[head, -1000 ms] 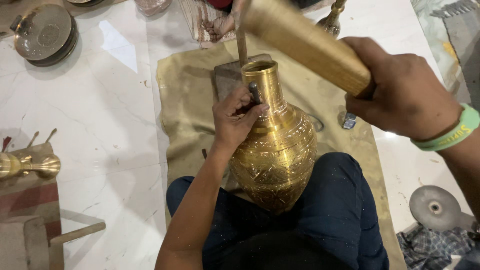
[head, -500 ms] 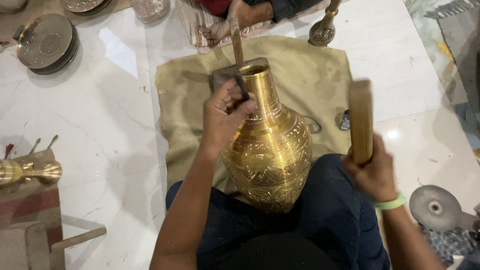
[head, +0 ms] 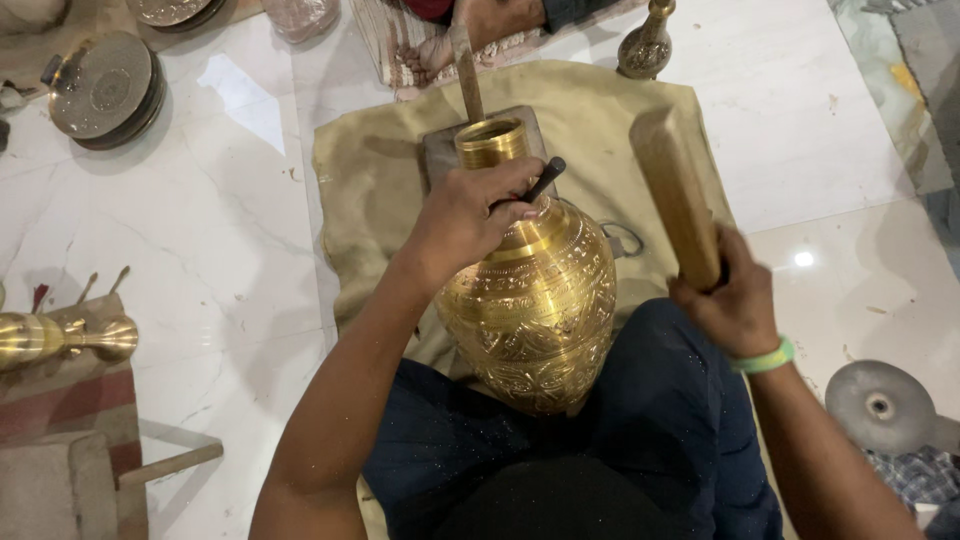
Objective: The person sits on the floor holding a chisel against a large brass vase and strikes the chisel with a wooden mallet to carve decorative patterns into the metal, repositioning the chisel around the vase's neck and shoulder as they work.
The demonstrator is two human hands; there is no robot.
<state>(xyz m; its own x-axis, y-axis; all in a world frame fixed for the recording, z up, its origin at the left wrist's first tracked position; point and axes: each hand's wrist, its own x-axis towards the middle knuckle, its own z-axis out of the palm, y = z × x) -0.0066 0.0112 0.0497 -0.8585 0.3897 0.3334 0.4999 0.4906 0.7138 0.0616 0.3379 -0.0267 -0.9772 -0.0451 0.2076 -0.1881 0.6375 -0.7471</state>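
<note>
While you are sitting on the white marble floor (head: 200,250) with the engraved, rounded brass vase (head: 535,300) lying across your lap on the dark blue trousers (head: 660,440), your left hand (head: 470,215) is closing around a short dark metal chisel (head: 545,180), pinching it between thumb and fingers and setting its tip against the vase's shoulder just below the neck. Your right hand (head: 730,300), the one wearing a green wristband (head: 765,357), is wrapping tightly around the near end of a long wooden mallet (head: 678,205), which is standing raised to the right of the vase and apart from the chisel. The vase's open mouth is pointing far from you, toward a dark block on the olive cloth (head: 380,170) spreading under it.

By the look of it, you are working in the chasing step, between blows, with the shoulder band being cut. A next strike would be calling for a square hit on the chisel's head, a steady left grip and knuckles kept clear.

Far left, stacked round metal dishes (head: 105,90) are resting; near left, a brass stand (head: 60,338) is lying on a striped mat; near right, a grey metal disc (head: 880,405) is sitting. Another person's hand (head: 470,30) is showing at the far edge.
</note>
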